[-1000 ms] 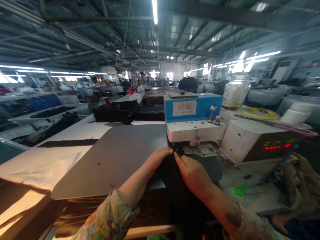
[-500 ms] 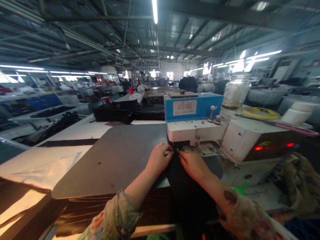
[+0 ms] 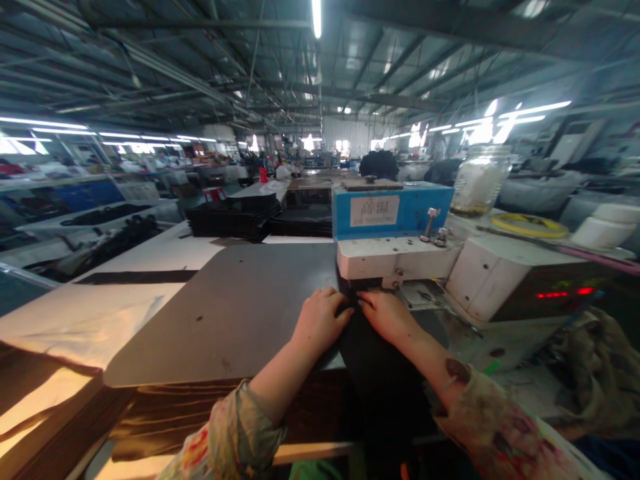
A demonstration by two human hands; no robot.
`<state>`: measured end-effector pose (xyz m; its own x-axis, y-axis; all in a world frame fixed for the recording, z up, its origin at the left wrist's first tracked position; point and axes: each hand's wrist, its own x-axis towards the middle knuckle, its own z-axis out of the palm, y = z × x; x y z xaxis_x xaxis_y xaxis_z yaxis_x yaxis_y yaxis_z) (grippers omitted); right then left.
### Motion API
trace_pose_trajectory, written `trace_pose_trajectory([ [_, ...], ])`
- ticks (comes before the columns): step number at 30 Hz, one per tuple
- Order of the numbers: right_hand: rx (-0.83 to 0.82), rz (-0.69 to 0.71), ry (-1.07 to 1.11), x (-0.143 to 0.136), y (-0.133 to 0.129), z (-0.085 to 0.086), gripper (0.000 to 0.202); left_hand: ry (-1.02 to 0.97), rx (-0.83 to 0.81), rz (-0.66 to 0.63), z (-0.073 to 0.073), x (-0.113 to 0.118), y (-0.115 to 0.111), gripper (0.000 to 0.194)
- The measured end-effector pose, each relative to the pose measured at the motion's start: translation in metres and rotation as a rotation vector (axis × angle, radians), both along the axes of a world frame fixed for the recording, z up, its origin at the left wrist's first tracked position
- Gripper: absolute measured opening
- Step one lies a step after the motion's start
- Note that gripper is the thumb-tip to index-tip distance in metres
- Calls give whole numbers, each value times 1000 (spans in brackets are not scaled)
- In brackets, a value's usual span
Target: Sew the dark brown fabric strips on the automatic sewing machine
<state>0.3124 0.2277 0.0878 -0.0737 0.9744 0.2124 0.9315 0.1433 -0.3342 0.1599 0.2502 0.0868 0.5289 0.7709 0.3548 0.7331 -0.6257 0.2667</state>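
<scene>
A long black piece of sheet material runs from under the head of a blue and white bench machine down over the table's front edge. My left hand is at its left side, fingers bent and closed on the material just before the machine head. Close by on the right, my right hand has its thumb and fingers pinched on the same piece. The fingertips nearly meet, and the dark material hides exactly what they grip. A grey metal plate lies under my left wrist.
Stacks of black sheets stand behind the plate. A control box with red digits sits right of the machine, near a glass jar, a yellow ring and a white bottle. Brown sheets are stacked below the plate.
My left fingers have moved slightly right and down on the black material. A small shiny spot at my right fingertips no longer shows. Green digits on the control box have gone; red ones remain.
</scene>
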Motion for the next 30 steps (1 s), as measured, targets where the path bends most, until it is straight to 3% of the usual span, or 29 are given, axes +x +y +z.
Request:
trace_pose_trajectory([
  [30, 23, -12, 14, 2, 9, -2, 25, 65, -14, 44, 2, 4, -5, 23],
])
